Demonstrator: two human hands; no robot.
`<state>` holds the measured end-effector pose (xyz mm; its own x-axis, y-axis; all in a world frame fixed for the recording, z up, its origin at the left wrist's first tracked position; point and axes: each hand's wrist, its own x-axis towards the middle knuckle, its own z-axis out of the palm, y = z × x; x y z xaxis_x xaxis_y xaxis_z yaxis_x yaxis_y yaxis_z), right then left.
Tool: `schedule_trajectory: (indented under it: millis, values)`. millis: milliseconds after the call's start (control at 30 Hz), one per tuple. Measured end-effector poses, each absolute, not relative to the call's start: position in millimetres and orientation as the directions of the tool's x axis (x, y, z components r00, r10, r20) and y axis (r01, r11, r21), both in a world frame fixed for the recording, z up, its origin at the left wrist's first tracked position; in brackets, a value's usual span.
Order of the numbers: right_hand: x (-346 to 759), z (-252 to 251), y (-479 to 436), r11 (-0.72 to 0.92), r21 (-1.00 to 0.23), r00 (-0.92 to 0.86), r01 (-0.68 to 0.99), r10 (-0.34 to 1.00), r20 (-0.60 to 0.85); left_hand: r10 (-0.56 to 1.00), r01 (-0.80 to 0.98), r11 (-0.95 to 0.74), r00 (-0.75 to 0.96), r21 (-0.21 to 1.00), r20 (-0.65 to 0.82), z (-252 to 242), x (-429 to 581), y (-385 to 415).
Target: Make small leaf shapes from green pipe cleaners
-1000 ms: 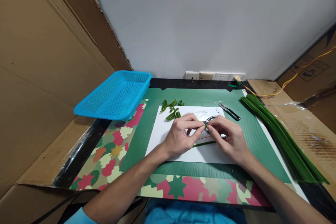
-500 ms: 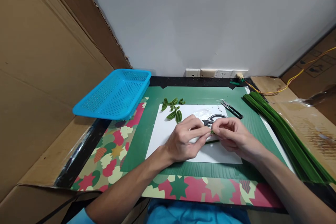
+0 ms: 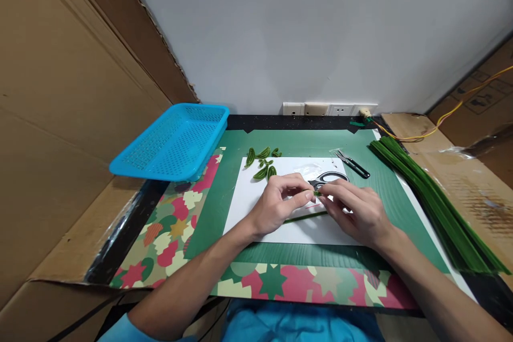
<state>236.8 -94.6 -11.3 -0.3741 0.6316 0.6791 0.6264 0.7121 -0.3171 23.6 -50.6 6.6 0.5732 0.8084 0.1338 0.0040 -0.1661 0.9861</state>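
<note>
Between the fingertips of my left hand (image 3: 282, 200) and my right hand (image 3: 355, 206) is a small green piece of pipe cleaner (image 3: 317, 193). Both hands pinch it above a white sheet of paper (image 3: 240, 224); its exact shape is mostly hidden. Beneath the hands a straight green pipe cleaner (image 3: 306, 217) lies on the paper. Scissors (image 3: 334, 177) with black and white handles lie just behind the fingers, partly covered. Several leaf shapes (image 3: 261, 172) bent from green pipe cleaner rest at the paper's far left corner.
Black thread snips (image 3: 353, 164) lie at the back right of the green mat (image 3: 280, 141). A bundle of long green pipe cleaners (image 3: 436, 208) runs along the right edge. At the left stands a blue plastic basket (image 3: 172, 176). Wall sockets (image 3: 331, 110) and a yellow cable (image 3: 444, 120) are behind.
Both hands have shifted slightly up and left, and the fingers have changed their grip on the small green piece. More of the straight pipe cleaner on the paper now shows.
</note>
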Motion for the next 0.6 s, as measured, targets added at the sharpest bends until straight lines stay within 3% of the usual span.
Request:
schedule_trajectory:
  millis: [267, 367, 500, 600]
  values:
    - [233, -9, -98, 0.713, -0.417, -0.326, 0.564, 0.656, 0.681, 0.774, 0.030, -0.249, 0.606, 0.968, 0.181, 4, 21, -53]
    - [232, -6, -100, 0.658, -0.546, -0.261, 0.519, 0.730, 0.631, 0.778, 0.048, -0.301, 0.590, 0.952, 0.216, 4, 22, -55]
    - [228, -2, -99, 0.386, -0.881, -0.127, 0.273, 0.923, 0.364, 0.715, 0.117, -0.588, 0.537, 0.801, 0.447, 3, 24, -55]
    - [229, 0, -94, 0.030, -0.997, -0.235, -0.072, 0.971, 0.046, 0.484, 0.132, -0.856, 0.545, 0.501, 0.684, -1, 23, -52]
